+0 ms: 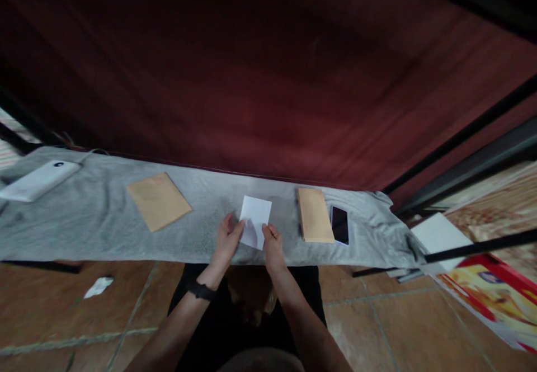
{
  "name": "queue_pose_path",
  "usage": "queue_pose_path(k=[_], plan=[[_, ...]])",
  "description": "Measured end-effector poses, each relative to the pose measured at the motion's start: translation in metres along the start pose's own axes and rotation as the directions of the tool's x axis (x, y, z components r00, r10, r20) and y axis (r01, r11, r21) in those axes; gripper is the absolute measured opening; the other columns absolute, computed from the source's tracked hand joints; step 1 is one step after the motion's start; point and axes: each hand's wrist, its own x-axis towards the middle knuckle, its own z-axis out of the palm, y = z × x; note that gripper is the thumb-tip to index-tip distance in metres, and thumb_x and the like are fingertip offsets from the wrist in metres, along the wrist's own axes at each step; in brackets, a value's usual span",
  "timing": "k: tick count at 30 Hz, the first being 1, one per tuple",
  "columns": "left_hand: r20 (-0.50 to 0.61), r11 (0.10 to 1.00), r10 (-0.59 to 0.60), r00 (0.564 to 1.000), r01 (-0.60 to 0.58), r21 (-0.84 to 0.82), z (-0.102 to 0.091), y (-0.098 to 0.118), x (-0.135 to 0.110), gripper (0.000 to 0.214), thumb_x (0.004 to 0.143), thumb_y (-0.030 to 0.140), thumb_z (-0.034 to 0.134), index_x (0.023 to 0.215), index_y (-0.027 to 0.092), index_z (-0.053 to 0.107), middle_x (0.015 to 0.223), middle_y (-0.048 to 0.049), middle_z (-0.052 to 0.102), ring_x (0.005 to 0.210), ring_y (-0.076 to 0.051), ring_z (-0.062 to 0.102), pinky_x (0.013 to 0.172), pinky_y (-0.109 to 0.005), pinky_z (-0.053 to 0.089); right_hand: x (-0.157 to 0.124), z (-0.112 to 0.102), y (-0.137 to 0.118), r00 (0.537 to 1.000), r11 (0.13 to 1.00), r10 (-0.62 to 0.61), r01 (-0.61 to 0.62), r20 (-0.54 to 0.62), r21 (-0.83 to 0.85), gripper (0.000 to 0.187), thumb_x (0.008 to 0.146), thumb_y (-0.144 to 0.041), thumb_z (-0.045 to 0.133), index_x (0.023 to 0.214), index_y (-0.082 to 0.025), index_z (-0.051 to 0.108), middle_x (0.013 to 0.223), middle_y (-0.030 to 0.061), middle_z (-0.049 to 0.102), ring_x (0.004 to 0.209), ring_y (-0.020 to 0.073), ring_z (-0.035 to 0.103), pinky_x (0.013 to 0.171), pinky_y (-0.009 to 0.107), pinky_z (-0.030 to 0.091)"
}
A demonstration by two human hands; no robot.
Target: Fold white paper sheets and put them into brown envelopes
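Observation:
A white sheet of paper (255,218), small and rectangular, is held between my two hands above the grey cloth. My left hand (227,241) pinches its left edge with the thumb on top. On the opposite edge, my right hand (272,243) grips it near the lower corner, fingers curled. To the left on the cloth lies a brown envelope (160,201), turned at an angle. A stack of brown envelopes (315,215) sits to the right of my hands.
Grey cloth (218,193) covers a narrow table. A phone (340,225) lies right of the stack; a white device (39,180) with a cable is at the far left. Dark red fabric (251,81) rises behind. A colourful box (495,293) stands at lower right, and crumpled paper (99,287) is on the floor.

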Motion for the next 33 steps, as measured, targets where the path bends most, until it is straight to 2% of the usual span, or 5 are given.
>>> queue_pose_path(k=[6,15,20,25,33], plan=[[0.076,0.957,-0.155,0.985,0.169,-0.234,-0.004,-0.027,-0.006,0.058,0.072,0.043,0.073,0.122,0.016,0.061,0.085,-0.0042,0.072,0.069,-0.020,0.068,0.061,-0.031,0.054,-0.009,0.003,0.019,0.979,0.930,0.202,-0.192,0.001,0.315,0.042,0.086,-0.054,0.057,0.100,-0.016,0.068,0.087,0.0087,0.077,0.073,0.0240,0.074,0.067,0.036,0.061],[0.288,0.992,-0.042,0.957,0.074,-0.101,-0.018,-0.036,0.034,0.051,0.063,0.031,0.068,0.112,0.017,0.069,0.080,-0.0017,0.072,0.062,-0.017,0.062,0.056,-0.026,0.047,-0.006,-0.027,0.035,0.985,0.986,-0.058,0.031,-0.164,-0.163,0.041,0.096,-0.036,0.044,0.129,-0.016,0.057,0.126,0.0149,0.067,0.113,0.0230,0.066,0.097,0.040,0.054],[0.455,0.999,0.014,0.890,-0.029,0.026,-0.017,-0.019,0.069,0.041,0.058,0.025,0.066,0.096,0.018,0.078,0.081,-0.0028,0.075,0.066,-0.019,0.065,0.057,-0.026,0.047,-0.011,-0.029,0.021,0.926,0.640,-0.373,0.300,0.056,-0.708,0.046,0.100,-0.023,0.037,0.144,-0.018,0.049,0.153,0.0135,0.046,0.142,0.0231,0.041,0.117,0.045,0.035],[0.559,0.977,0.015,0.829,-0.130,0.167,-0.005,-0.015,0.104,0.039,0.060,0.021,0.068,0.097,0.020,0.080,0.071,-0.0014,0.074,0.053,-0.018,0.061,0.054,-0.029,0.047,-0.005,-0.022,0.016,0.904,0.404,-0.335,0.393,0.266,-0.826,0.048,0.104,-0.027,0.036,0.151,-0.019,0.042,0.160,0.0093,0.037,0.148,0.0236,0.033,0.122,0.050,0.024],[0.448,0.592,0.396,0.802,-0.596,0.543,0.022,-0.027,0.054,0.046,0.096,0.027,0.043,0.137,0.014,0.059,0.145,-0.0156,0.056,0.138,-0.029,0.048,0.119,-0.049,0.030,0.001,-0.014,0.037,0.913,0.346,-0.221,0.403,0.344,-0.847,0.048,0.106,-0.029,0.034,0.152,-0.017,0.041,0.159,0.0092,0.039,0.147,0.0234,0.035,0.122,0.046,0.024]])
